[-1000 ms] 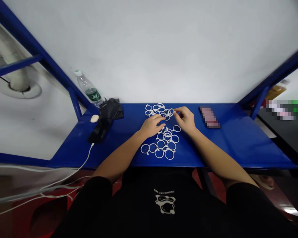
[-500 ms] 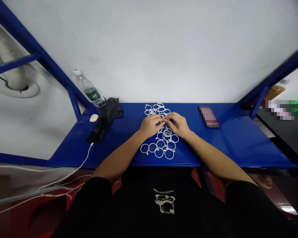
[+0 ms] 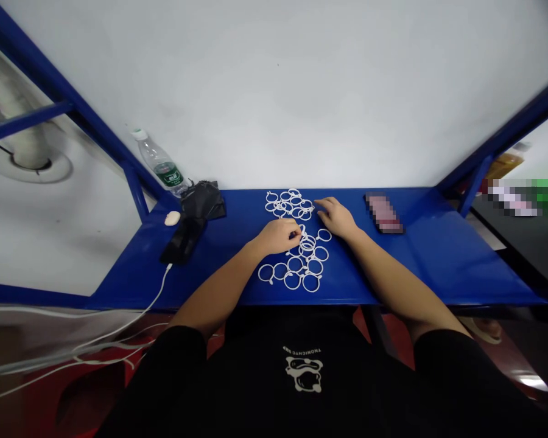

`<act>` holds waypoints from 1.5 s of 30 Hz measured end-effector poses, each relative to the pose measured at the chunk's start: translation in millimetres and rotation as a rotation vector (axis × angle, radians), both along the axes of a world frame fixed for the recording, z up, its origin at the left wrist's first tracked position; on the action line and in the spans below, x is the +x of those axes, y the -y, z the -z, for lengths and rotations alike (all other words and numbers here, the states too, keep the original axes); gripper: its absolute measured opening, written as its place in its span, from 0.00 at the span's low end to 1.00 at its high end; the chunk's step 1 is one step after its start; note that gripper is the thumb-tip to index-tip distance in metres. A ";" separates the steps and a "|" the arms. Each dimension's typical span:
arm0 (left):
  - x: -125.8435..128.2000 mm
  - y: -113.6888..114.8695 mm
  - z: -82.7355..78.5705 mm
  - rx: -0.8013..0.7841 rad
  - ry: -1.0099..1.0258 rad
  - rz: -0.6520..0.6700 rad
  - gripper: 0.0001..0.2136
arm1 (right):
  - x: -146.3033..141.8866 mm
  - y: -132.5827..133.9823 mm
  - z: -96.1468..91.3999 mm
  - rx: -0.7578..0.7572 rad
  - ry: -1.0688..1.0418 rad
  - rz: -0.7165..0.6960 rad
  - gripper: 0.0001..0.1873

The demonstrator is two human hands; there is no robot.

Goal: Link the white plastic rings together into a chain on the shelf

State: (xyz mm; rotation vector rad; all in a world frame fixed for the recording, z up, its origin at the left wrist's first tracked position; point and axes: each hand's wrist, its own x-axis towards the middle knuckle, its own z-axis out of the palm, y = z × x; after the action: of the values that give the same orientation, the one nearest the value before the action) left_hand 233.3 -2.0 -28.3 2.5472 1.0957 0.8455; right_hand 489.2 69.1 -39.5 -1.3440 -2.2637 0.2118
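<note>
My left hand [image 3: 280,236] is curled over the middle of the table, thumb and forefinger pressed together. A white ring [image 3: 303,229] shows at its fingertips; whether the fingers grip it, I cannot make out. My right hand [image 3: 337,218] reaches toward the far cluster of white rings [image 3: 295,201], fingers apart and the forefinger stretched out beside the cluster's right edge. Nothing shows in this hand. Several more white rings with small tabs, among them a front ring [image 3: 311,283], lie between my hands and the front edge. A single ring [image 3: 324,235] lies just below my right hand.
The blue table [image 3: 228,243] meets a white wall at the back. On the left are a black plastic bag [image 3: 203,201], a clear bottle [image 3: 164,167], a pale round object [image 3: 172,218] and a white cable [image 3: 162,281]. A phone [image 3: 383,213] lies on the right.
My hands were together over the rings and have parted. The right hand has moved right, fingers spreading; the left has drawn slightly nearer. A ring now lies below the right hand.
</note>
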 end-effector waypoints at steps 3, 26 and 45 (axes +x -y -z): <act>2.5 3.8 -0.9 -0.005 0.015 0.061 0.06 | -0.8 -7.1 7.3 -0.028 0.111 0.045 0.27; 1.2 -0.4 0.5 0.163 0.231 -0.071 0.09 | -21.5 22.7 -9.7 0.079 -0.421 0.105 0.13; -1.9 -1.0 -2.9 0.196 0.240 -0.108 0.08 | -37.1 49.7 -14.0 -0.081 -0.475 -0.297 0.11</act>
State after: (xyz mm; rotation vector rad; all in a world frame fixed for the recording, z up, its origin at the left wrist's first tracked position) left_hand 231.4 -1.0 -25.4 2.4694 1.1298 1.3080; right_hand 452.1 19.4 -25.5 -0.8676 -2.0442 0.6565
